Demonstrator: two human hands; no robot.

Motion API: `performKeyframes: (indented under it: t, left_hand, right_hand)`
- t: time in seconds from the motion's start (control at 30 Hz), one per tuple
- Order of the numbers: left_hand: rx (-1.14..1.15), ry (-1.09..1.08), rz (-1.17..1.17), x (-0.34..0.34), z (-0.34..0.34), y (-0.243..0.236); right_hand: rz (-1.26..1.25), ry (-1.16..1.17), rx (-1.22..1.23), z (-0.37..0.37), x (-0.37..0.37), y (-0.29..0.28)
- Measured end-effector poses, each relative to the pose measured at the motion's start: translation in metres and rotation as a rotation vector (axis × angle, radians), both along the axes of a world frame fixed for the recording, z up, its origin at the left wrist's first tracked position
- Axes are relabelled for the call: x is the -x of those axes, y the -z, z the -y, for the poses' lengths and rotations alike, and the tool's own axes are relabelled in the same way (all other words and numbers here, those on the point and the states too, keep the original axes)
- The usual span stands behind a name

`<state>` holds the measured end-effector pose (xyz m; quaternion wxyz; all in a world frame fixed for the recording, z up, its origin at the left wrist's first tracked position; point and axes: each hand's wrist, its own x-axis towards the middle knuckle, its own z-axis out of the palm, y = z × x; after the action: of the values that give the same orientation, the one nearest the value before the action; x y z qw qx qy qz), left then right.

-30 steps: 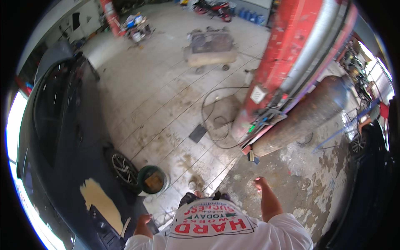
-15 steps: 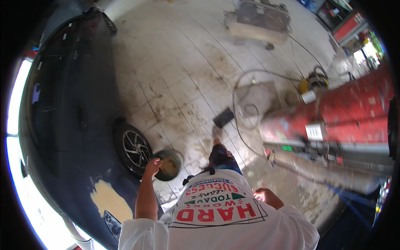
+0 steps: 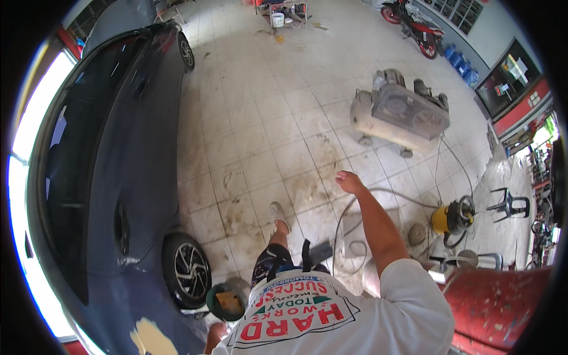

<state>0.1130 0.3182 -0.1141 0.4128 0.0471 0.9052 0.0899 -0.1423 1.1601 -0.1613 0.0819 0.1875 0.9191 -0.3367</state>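
Observation:
My right hand (image 3: 349,181) hangs over the tiled floor ahead of me, arm stretched forward, fingers curled in with nothing visible in them. My left hand (image 3: 216,332) is low at my side, between my shirt and the dark car; its fingers are too hidden to read. Near it stands a round dark bucket (image 3: 214,302) with something tan inside, beside the car's front wheel (image 3: 187,271). A beige filler patch (image 3: 151,338) shows on the dark car (image 3: 127,177) at the lower left. One of my feet (image 3: 279,214) is stepping forward.
An air compressor (image 3: 399,112) stands ahead right, its hose (image 3: 378,190) looped across the floor. Nearer are a yellow-and-black vacuum (image 3: 452,218), a dark block (image 3: 320,252) and a red painted cylinder (image 3: 497,302). A motorcycle (image 3: 417,29) and blue water jugs (image 3: 461,64) line the far right.
My view has lifted and moved ahead, bringing in more floor. My right hand has swung forward from my side; my left has dropped back from above the bucket. My other foot leads.

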Motion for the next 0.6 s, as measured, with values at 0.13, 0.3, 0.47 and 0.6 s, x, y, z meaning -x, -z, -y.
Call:
performKeyframes:
  t: [0.13,0.3,0.47,0.6]
  left_hand:
    - [-0.026,-0.124,0.214,0.076,-0.047,0.002]
    - [-0.052,0.14,0.141,0.333,-0.116,0.016]
    - [0.17,0.195,-0.151,0.704,-0.28,0.03]
    - [-0.305,0.024,-0.448,0.942,-0.456,0.014]
  right_hand:
    - [-0.069,-0.075,-0.125,-0.007,0.093,0.01]
    - [0.587,-0.375,-0.197,-0.035,0.047,0.065]
    - [0.844,0.746,0.41,-0.077,-0.048,0.059]
    - [0.956,0.861,0.483,-0.106,-0.056,0.022]
